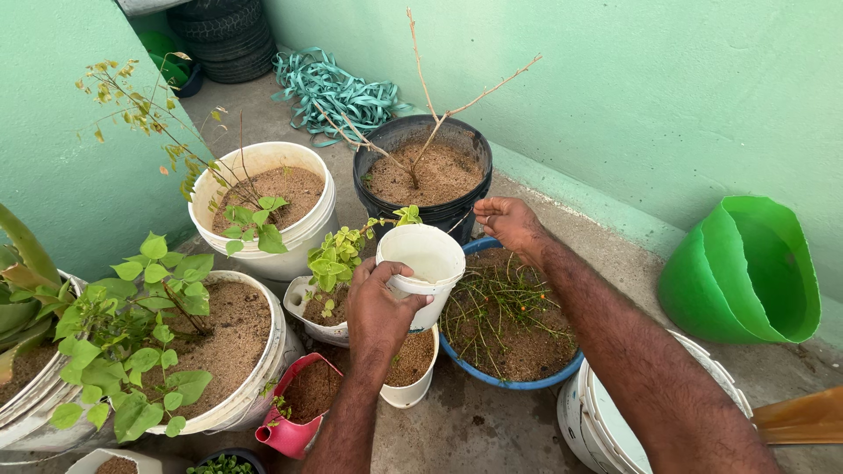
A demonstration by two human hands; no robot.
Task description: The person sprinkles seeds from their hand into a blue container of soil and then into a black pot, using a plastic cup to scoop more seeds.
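White plastic makes up the cup [425,266] held in the left hand [378,307], whose fingers wrap over its near rim and side, pinching it firmly; the cup tilts with its open mouth facing up and away. It hangs above a small white pot [409,369] of sandy soil, right beside the blue bowl [509,382]. The right hand [509,224] hovers just behind the cup, over the far rim of the blue bowl, with its fingers curled loosely together and holding nothing that can be made out. The blue bowl, right of the cup, carries soil and thin trailing green stems. Behind the cup stands a black pot [457,211] with bare twigs rising from it. Left of the cup sits a little pot with a yellow-green plant [332,259], and beyond that a white bucket [303,233] with a spindly shrub. Nearer and left of the cup lie a pink pot [285,434] and a wide white tub [263,377] of leafy seedlings. Well right of the cup, a green basin [746,272] lies tipped on its side against the wall.
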